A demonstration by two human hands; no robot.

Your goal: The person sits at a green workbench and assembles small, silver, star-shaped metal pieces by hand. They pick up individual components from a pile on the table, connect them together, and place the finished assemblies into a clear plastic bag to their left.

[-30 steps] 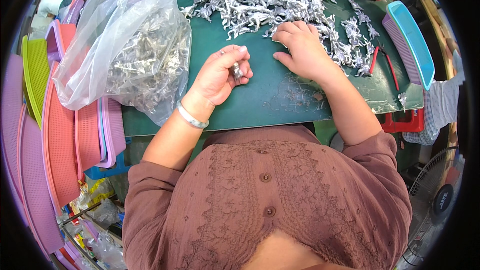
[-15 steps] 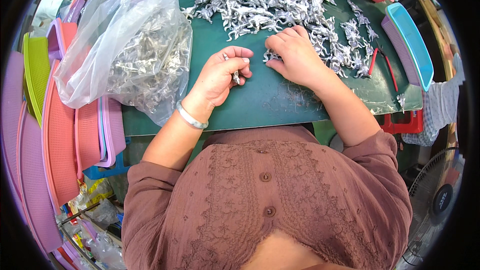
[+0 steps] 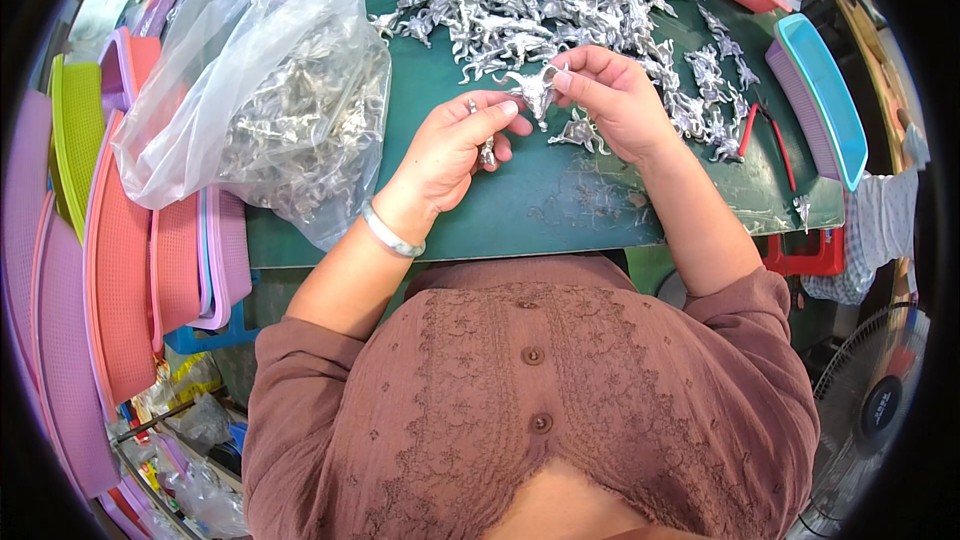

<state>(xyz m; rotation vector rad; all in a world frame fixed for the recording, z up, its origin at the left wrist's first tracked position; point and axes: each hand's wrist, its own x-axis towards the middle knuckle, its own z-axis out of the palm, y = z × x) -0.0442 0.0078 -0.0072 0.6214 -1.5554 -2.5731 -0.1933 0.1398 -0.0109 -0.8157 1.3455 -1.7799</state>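
My right hand [image 3: 622,105] pinches one horn of a silver metal casting shaped like a horned bull's head [image 3: 534,92], held above the table. The left thumb and forefinger come up to the casting's other side; I cannot tell if they grip it. Curled in my left hand [image 3: 455,145] is a slim silver metal piece [image 3: 487,151], partly hidden by the fingers. Below the right fingers, another silver casting [image 3: 578,130] lies on the green table [image 3: 590,200]. A large heap of similar castings [image 3: 540,5] spreads behind both hands.
A clear plastic bag [image 3: 290,130] of castings stands at the left, beside stacked purple, red and green baskets [image 3: 125,270]. Red-handled pliers [image 3: 768,135] lie at the right, near a blue and purple basket [image 3: 822,100]. A fan [image 3: 870,410] stands at the lower right.
My right hand has lifted a bull's-head casting from the table's surface and brought it toward the left hand. The left hand keeps its slim metal piece and has shifted slightly right.
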